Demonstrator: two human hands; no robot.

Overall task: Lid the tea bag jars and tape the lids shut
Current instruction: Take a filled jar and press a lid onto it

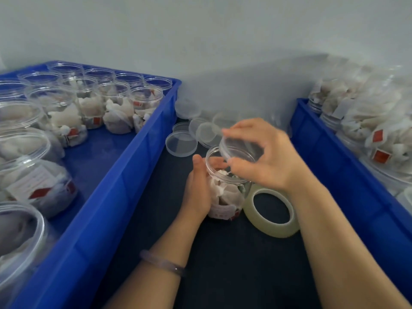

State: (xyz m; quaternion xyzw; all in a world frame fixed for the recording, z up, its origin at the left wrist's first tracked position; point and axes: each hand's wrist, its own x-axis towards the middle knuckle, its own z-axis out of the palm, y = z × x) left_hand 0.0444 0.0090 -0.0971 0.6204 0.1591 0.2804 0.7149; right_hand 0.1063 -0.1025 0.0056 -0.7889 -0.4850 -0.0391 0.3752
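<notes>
A clear plastic jar full of white tea bags stands on the dark table between two blue crates. My left hand grips its left side. My right hand holds a clear lid tilted over the jar's open mouth, its right edge low against the rim. A roll of clear tape lies flat just right of the jar, under my right wrist.
The left blue crate holds several open jars of tea bags. Another blue crate at the right holds jars lying among tea bags. Several loose clear lids lie on the table behind the jar, near the white wall.
</notes>
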